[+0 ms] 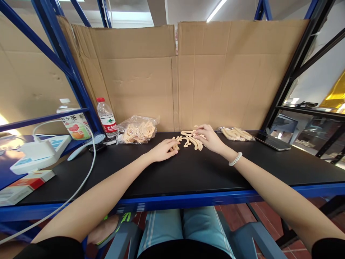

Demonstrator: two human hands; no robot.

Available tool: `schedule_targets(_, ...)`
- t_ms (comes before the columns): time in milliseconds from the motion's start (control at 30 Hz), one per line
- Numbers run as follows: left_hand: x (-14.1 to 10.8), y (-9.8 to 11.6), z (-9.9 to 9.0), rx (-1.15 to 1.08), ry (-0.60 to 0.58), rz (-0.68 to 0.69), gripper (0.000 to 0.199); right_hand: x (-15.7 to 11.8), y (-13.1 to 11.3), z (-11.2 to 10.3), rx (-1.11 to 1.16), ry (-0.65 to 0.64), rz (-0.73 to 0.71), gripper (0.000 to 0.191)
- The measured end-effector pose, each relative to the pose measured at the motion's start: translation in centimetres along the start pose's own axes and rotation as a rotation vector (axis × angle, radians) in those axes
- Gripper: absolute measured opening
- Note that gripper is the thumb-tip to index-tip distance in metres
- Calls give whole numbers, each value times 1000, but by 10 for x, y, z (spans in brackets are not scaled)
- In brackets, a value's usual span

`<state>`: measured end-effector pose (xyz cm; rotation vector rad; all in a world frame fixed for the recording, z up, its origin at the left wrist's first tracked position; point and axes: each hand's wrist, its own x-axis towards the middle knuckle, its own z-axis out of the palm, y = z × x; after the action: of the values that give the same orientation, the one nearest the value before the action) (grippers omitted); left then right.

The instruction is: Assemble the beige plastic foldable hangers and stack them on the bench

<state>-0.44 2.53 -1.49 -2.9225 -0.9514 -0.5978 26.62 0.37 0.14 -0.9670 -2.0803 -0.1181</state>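
Flat, pale wooden pieces [198, 144], several of them curved, lie in a small group on the black tabletop [172, 176]. My left hand [163, 149] rests at the left side of the group, fingers stretched out and touching the pieces there, thumb apart and low. From the right, my right hand [209, 139] reaches over the group with its fingers bent together in a pinch at the far side. A pale wooden bit shows at those fingertips; its shape is mostly hidden. A beaded bracelet [235, 159] circles the right wrist.
Clear bags of wooden pieces stand behind left [138, 132] and right [237, 133]. A phone [272, 141] lies far right. On the left are a water bottle [107, 118], a power strip [40, 154], a white cable [90, 171] and a small box [25, 187]. Cardboard [134, 79] walls the back.
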Motion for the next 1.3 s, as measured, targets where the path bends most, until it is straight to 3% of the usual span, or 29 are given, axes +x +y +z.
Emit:
schedule_targets(100,3,1,6,10,-53,15,31,2,3,9,-45,-72,-35,21)
schedule_targets(233,7,1,10,64,-27,-23,27,9,8,32,-81,-210,-115,21)
schedule_targets(400,8,3,11,106,-1,14,26,12,12,49,-77,-363,-114,25)
schedule_targets(967,8,6,11,106,35,22,26,15,2,46,-110,-444,-153,20)
schedule_targets(1300,7,12,5,82,-19,-21,25,14,-7,37,-21,-496,-153,14)
